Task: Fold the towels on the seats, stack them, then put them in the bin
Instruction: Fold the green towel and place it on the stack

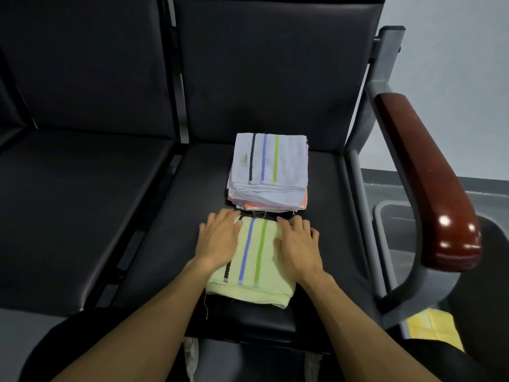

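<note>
Towels: green towel (252, 260) folded, lying at the seat's (154, 244) front edge, just short of the stack (268, 172) of folded towels behind it. Head view: left hand (220, 238) and right hand (298, 242) both flat, fingers straight, pressing its two sides; nothing gripped. Bin (391, 238) sits right, past the armrest (429, 183). Risk: lifting one-sided lets the fold spring open; careless placing could skew the stack.

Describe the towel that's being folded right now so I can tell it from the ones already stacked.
Start at the black padded seat beside the brown wooden armrest. Near its front edge, closer than the stack of folded towels, lies the pale green folded towel, with the left hand and right hand flat on it. The stack's top towel is white; this one lies alone.
</note>
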Demonstrator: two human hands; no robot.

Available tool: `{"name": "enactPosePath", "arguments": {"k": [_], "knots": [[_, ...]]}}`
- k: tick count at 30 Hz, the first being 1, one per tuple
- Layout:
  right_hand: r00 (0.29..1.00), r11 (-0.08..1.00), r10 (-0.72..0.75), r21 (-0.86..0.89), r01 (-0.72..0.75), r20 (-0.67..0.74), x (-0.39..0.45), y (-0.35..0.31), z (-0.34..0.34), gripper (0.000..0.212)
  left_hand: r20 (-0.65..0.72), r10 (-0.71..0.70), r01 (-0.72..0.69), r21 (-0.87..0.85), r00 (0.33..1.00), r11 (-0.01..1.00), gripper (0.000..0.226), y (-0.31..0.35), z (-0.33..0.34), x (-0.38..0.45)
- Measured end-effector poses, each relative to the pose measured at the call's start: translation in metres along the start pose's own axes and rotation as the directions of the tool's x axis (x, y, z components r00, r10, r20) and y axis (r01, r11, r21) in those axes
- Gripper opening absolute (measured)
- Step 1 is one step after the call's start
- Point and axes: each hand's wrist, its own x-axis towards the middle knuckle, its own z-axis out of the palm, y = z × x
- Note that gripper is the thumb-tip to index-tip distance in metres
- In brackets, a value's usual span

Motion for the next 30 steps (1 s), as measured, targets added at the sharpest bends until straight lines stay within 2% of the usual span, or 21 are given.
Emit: {"name": "enactPosePath", "arguments": {"k": [2, 4, 6, 9, 11, 14, 17, 20, 25, 28, 30], "knots": [[1.000, 0.999, 0.022, 0.031, -0.022, 0.011, 0.006, -0.001, -0.009, 0.045, 0.021, -0.057, 0.058, -0.058, 0.998, 0.997, 0.047, -0.001, -0.008, 0.005], [0.999, 0.997, 0.042, 0.060, -0.044, 0.033, 0.008, -0.002, -0.015, 0.036, 0.094, -0.084, 0.086, -0.026, 0.992, 0.996, 0.053, -0.001, -0.011, 0.007], [0.998, 0.995, 0.042, 0.091, -0.046, 0.047, 0.007, -0.002, -0.018, 0.027, 0.132, -0.100, 0.103, -0.022, 0.986, 0.994, 0.049, 0.001, -0.011, 0.007], [1.000, 0.981, -0.017, 0.194, 0.013, 0.019, -0.002, -0.006, -0.024, 0.020, 0.080, -0.092, 0.098, -0.075, 0.993, 0.992, 0.040, 0.006, -0.011, 0.001], [0.999, 0.948, -0.052, 0.314, 0.048, 0.005, -0.011, -0.013, -0.032, 0.025, 0.044, -0.100, 0.105, -0.149, 0.994, 0.983, 0.045, 0.009, -0.013, -0.005], [0.999, 0.875, -0.040, 0.482, 0.045, -0.021, -0.024, -0.018, -0.044, 0.030, 0.063, -0.169, 0.180, -0.277, 0.984, 0.944, 0.053, 0.011, -0.022, -0.013], [0.997, 0.819, -0.016, 0.572, 0.054, -0.071, -0.033, -0.012, -0.052, 0.038, 0.082, -0.180, 0.196, -0.285, 0.980, 0.938, 0.035, 0.009, -0.036, -0.017], [0.988, 0.741, 0.076, 0.671, 0.034, -0.135, -0.028, -0.004, -0.063, 0.038, 0.084, -0.116, 0.140, -0.418, 0.990, 0.898, 0.021, 0.013, -0.052, -0.019], [0.947, 0.638, 0.187, 0.765, 0.087, -0.263, 0.026, -0.003, -0.098, 0.032, -0.095, -0.068, 0.010, -0.509, 0.993, 0.860, 0.019, 0.036, -0.088, 0.019], [0.918, 0.658, 0.207, 0.743, 0.125, -0.338, 0.090, -0.006, -0.124, 0.033, -0.235, -0.120, -0.022, -0.524, 0.965, 0.851, 0.023, 0.052, -0.110, 0.075], [0.905, 0.688, 0.239, 0.720, 0.098, -0.352, 0.123, -0.010, -0.136, 0.039, -0.372, -0.154, -0.070, -0.523, 0.915, 0.849, 0.030, 0.062, -0.121, 0.105]]}}
